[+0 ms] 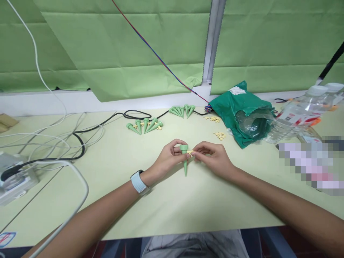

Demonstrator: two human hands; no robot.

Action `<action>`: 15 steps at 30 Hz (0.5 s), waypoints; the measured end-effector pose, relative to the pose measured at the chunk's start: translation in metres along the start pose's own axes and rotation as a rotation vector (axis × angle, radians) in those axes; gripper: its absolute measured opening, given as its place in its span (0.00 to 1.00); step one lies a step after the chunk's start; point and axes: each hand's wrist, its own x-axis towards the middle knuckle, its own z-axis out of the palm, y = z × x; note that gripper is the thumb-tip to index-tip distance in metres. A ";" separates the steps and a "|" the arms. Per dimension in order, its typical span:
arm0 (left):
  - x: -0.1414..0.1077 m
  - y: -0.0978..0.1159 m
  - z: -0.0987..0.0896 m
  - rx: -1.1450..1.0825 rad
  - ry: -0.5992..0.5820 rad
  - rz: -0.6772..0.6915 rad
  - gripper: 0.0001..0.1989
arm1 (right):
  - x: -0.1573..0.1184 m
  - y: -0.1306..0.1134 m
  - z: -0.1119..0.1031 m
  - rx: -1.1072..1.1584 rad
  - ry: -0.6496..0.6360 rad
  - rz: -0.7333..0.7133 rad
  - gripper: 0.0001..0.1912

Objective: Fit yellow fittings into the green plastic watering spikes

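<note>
My left hand (172, 156) is closed around a green plastic spike (185, 165), a plant-watering type with a wide cap on top and its point downward. At the spike's side, my right hand (211, 156) pinches a small yellow plastic valve (189, 152), which touches the spike just below the cap. Whether the valve sits inside the spike is hidden by the fingers. Beyond my left hand lie several green spikes with yellow valves (146, 125). Farther back is a fanned group of green spikes (182, 110). Two small piles of loose yellow valves (219, 135) lie past my right hand.
A torn green plastic bag (231, 111) stands at the back right, beside clear water bottles (298, 111). Black and white cables (80, 143) tangle across the left side near a white power strip (18, 179). A blurred-out item (311, 168) lies at the right.
</note>
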 end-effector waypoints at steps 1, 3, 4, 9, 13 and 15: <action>0.000 0.000 0.000 0.000 -0.002 0.006 0.19 | 0.000 0.001 0.000 0.050 -0.022 0.050 0.13; 0.000 -0.001 0.000 0.006 -0.010 0.013 0.19 | 0.000 0.003 0.000 0.046 -0.070 0.076 0.17; 0.000 -0.001 0.000 0.008 -0.012 0.013 0.19 | 0.000 0.003 -0.002 -0.010 -0.089 0.050 0.19; -0.001 0.001 0.001 -0.003 -0.013 0.005 0.19 | -0.002 -0.002 -0.007 -0.259 -0.074 -0.199 0.08; -0.002 0.002 0.001 0.023 -0.026 0.016 0.19 | -0.002 -0.003 -0.007 -0.356 -0.102 -0.262 0.09; -0.002 0.002 0.001 0.030 -0.024 0.014 0.19 | -0.002 -0.002 -0.008 -0.438 -0.123 -0.227 0.15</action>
